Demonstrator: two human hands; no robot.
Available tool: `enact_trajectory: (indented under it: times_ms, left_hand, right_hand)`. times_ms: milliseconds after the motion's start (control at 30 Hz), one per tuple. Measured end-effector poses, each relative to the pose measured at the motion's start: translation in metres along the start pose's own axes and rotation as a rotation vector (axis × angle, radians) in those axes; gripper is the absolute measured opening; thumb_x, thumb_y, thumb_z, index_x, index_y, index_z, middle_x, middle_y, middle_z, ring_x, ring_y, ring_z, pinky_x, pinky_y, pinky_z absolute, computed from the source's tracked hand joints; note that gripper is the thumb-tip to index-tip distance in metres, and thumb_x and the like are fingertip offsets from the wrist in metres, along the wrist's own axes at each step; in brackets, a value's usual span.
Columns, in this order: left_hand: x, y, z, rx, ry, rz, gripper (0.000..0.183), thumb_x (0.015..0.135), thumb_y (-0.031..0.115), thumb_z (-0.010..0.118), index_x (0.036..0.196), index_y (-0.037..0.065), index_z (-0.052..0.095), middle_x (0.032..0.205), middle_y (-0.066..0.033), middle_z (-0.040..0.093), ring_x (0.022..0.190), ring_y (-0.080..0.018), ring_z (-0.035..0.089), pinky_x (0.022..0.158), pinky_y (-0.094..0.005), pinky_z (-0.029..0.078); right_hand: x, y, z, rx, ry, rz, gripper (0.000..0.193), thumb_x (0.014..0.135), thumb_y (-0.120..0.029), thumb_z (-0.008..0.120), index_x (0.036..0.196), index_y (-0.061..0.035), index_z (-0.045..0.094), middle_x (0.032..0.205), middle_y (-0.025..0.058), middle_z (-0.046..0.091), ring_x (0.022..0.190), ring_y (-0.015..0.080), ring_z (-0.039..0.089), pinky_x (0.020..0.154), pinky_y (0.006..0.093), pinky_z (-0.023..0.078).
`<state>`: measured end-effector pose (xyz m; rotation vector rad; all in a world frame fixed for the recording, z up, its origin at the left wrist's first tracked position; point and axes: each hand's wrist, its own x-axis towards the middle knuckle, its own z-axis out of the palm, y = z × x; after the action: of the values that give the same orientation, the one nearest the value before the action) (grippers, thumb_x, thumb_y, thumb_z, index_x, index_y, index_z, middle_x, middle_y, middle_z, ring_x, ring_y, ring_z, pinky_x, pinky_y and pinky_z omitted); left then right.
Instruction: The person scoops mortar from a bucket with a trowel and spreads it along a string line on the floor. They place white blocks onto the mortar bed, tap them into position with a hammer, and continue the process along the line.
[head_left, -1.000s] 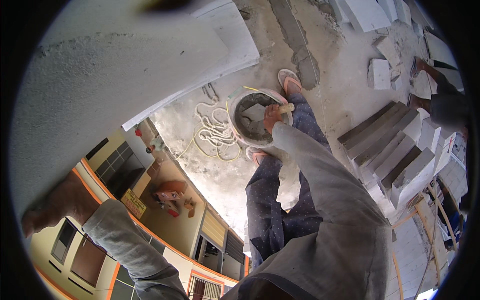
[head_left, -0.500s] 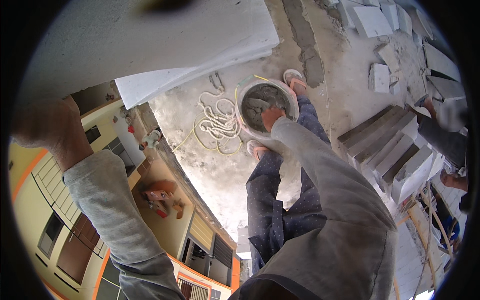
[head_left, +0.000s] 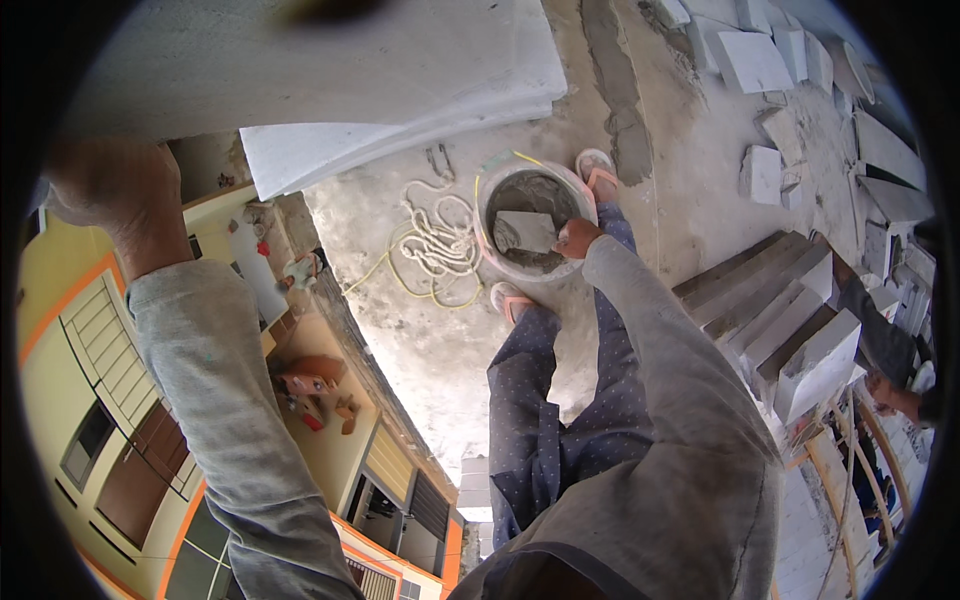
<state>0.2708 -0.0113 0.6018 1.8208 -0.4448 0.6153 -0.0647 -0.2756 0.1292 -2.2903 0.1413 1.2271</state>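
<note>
My right hand point(head_left: 577, 238) is closed around the handle of a trowel point(head_left: 530, 231), its flat, roughly rectangular blade coated grey. The blade lies inside a round bucket point(head_left: 588, 203) with wet grey mortar point(head_left: 535, 187) in it. The bucket stands on the floor between my sandalled feet. At the upper left, my left hand point(head_left: 115, 200) is raised beside the end of a pale block wall point(head_left: 400, 70). Its fingers are dark and partly hidden, so their grip does not show.
A coiled rope point(head_left: 440, 240) lies left of the bucket. Stacked pale blocks point(head_left: 815, 365) stand at right, with loose blocks point(head_left: 755, 62) farther back. Another person's arm point(head_left: 890, 395) shows at the right edge. Beyond the floor's left edge, houses point(head_left: 130, 370) lie far below.
My right hand has drawn back toward the bucket's right rim, and the trowel blade now shows face up in the bucket. My left hand remains by the wall, shifted slightly in view.
</note>
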Motion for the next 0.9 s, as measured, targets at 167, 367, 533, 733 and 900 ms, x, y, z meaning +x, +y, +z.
enact_trajectory:
  times_ms: [167,367,533,733,900]
  left_hand:
    - [0.000,-0.009,-0.014,0.139,0.086,0.027,0.055,0.085,0.066,0.066,0.085,0.014,0.051,0.090,0.0041,0.047,0.091,-0.0121,0.048,0.082,-0.0305,0.043]
    - [-0.012,-0.003,-0.011,-0.088,0.080,-0.077,0.081,0.063,0.061,0.090,0.106,-0.001,0.059,0.103,-0.0098,0.062,0.097,-0.0267,0.064,0.083,-0.0399,0.054]
    - [-0.012,0.008,-0.013,-0.212,-0.022,-0.341,0.096,0.056,0.049,0.097,0.124,-0.003,0.054,0.108,-0.0140,0.068,0.099,-0.0237,0.067,0.085,-0.0361,0.056]
    - [-0.010,0.014,-0.014,-0.229,-0.018,-0.351,0.100,0.055,0.050,0.097,0.128,-0.001,0.051,0.112,-0.0127,0.068,0.103,-0.0226,0.066,0.088,-0.0368,0.055]
    - [-0.009,-0.005,-0.011,-0.197,-0.001,-0.313,0.095,0.060,0.045,0.094,0.131,0.001,0.050,0.116,-0.0145,0.067,0.108,-0.0282,0.065,0.093,-0.0371,0.052]
  right_hand:
    - [-0.092,-0.004,-0.033,0.585,-0.030,0.008,0.045,0.088,-0.041,0.070,0.099,0.0022,0.075,0.070,0.0142,0.070,0.051,0.0210,0.065,0.052,0.0356,0.054]
    - [-0.314,-0.088,-0.164,0.755,0.109,-0.425,0.037,0.084,-0.020,0.065,0.105,0.0107,0.063,0.085,0.0195,0.070,0.069,0.0262,0.069,0.067,0.0365,0.054]
    - [-0.435,-0.207,-0.281,0.441,0.542,-0.772,0.042,0.081,-0.008,0.063,0.117,0.0097,0.052,0.109,0.0299,0.061,0.098,0.0439,0.063,0.086,0.0460,0.050]
    - [-0.459,-0.331,-0.363,0.077,0.998,-0.844,0.049,0.080,-0.008,0.067,0.122,0.0057,0.046,0.117,0.0282,0.053,0.102,0.0467,0.061,0.086,0.0476,0.051]
    - [-0.417,-0.391,-0.347,-0.115,1.205,-0.597,0.045,0.081,-0.007,0.068,0.120,0.0023,0.049,0.116,0.0208,0.054,0.097,0.0387,0.063,0.078,0.0450,0.055]
